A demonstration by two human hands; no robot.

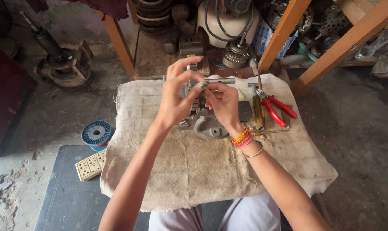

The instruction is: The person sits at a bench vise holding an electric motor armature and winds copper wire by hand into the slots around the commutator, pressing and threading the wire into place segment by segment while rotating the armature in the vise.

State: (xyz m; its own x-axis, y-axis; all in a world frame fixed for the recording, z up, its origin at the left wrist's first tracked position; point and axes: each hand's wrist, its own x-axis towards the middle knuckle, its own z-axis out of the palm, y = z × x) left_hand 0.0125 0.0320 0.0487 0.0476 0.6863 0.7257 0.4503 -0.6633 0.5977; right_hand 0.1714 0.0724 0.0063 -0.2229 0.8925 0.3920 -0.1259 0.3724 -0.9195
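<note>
Surface: burlap cloth (194, 171) lying over a low dark bench, concrete floor around. Left hand (177, 96) and right hand (222, 105) are pinching a small green piece (203, 85) above the grey metal motor part (207, 122). Red-handled pliers (275, 109) are resting beside it; wire spool (96, 133) and socket strip (90, 164) are sitting left.

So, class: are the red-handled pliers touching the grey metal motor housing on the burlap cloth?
Apart. The head view shows the red-handled pliers lying right of the grey metal motor housing, with a wooden-handled tool and burlap cloth between them.
</note>
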